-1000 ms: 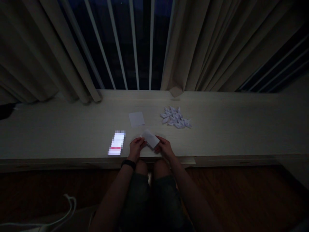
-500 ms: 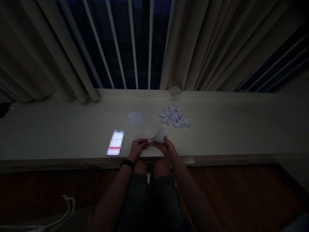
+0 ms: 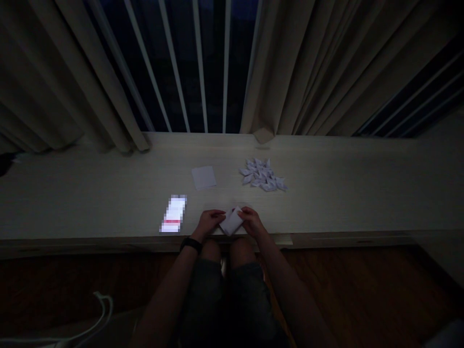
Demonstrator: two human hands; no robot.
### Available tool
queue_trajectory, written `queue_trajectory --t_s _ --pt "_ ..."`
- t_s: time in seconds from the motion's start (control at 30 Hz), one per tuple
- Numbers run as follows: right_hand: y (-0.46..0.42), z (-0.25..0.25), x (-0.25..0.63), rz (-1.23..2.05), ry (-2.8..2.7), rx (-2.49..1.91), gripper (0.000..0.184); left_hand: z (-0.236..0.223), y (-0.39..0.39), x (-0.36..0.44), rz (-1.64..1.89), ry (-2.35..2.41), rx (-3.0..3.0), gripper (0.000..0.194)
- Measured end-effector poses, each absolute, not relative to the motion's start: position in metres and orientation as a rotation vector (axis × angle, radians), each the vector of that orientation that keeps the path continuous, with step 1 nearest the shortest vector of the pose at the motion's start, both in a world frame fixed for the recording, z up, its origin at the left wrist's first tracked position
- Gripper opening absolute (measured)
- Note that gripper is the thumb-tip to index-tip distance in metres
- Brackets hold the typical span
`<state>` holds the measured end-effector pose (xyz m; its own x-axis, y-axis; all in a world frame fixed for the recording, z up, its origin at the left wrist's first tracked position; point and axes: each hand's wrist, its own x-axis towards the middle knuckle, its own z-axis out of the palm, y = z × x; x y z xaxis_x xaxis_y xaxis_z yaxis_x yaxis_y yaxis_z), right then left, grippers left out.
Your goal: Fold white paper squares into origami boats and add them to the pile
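A small white sheet of paper is held between both hands near the front edge of the pale counter. My left hand pinches its left side, with a dark band on that wrist. On the right side, my right hand grips the paper with thumb and fingers. The sheet looks folded over; its exact creases are too dim to make out. Beyond the hands lie a flat stack of square white paper and, to its right, a pile of several small folded paper pieces.
A lit phone, its screen blurred out, lies on the counter left of my hands. Curtains hang at the back beside a barred window. A white cable is at lower left.
The paper was curved up and bent away between the hands; now it is flatter, tilted toward me and lower. My right hand has turned and moved slightly.
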<state>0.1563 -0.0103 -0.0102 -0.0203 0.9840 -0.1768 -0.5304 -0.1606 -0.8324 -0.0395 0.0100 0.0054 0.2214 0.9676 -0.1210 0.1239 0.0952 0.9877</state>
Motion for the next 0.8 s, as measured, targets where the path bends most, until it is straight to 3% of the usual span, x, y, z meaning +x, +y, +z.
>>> queue_trajectory --t_s 0.13,0.3,0.5,0.8 --pt "-0.010 -0.011 0.148 1.356 -0.616 -0.954 0.027 0.004 0.010 -0.039 0.807 1.131 1.409 0.041" --pt "-0.008 -0.019 0.143 1.224 -0.675 -1.070 0.026 0.006 0.007 -0.035 0.785 1.164 1.591 0.032" --pt "-0.008 -0.026 0.140 1.094 -0.796 -1.199 0.029 0.005 0.005 -0.032 0.756 1.305 1.607 0.050" --pt "-0.004 -0.029 0.142 1.121 -0.780 -1.193 0.036 0.001 0.007 -0.032 0.799 1.281 1.559 0.028"
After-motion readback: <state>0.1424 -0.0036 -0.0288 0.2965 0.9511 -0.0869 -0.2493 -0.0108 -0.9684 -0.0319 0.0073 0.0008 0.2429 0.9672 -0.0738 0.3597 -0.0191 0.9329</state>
